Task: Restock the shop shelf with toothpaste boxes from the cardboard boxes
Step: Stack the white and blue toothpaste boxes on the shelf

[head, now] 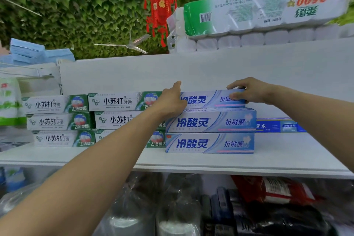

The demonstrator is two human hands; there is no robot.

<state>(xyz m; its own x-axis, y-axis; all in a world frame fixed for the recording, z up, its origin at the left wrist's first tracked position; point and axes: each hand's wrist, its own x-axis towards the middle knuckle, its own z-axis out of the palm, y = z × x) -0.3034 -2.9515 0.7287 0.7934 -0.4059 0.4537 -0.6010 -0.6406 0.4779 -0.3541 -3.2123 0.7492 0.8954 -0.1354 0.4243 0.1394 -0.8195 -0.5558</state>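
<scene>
At nine o'clock on the white shelf stand two stacks of green-and-white toothpaste boxes, three high each. My left hand lies against the left end of the top blue toothpaste box, fingers loosely spread, forefinger pointing toward twelve o'clock, gripping nothing that I can see. That box tops a blue stack of three at centre. My right hand pinches its right end, fingers over the top, thumb on the front. At three o'clock, behind, lies a darker blue box.
</scene>
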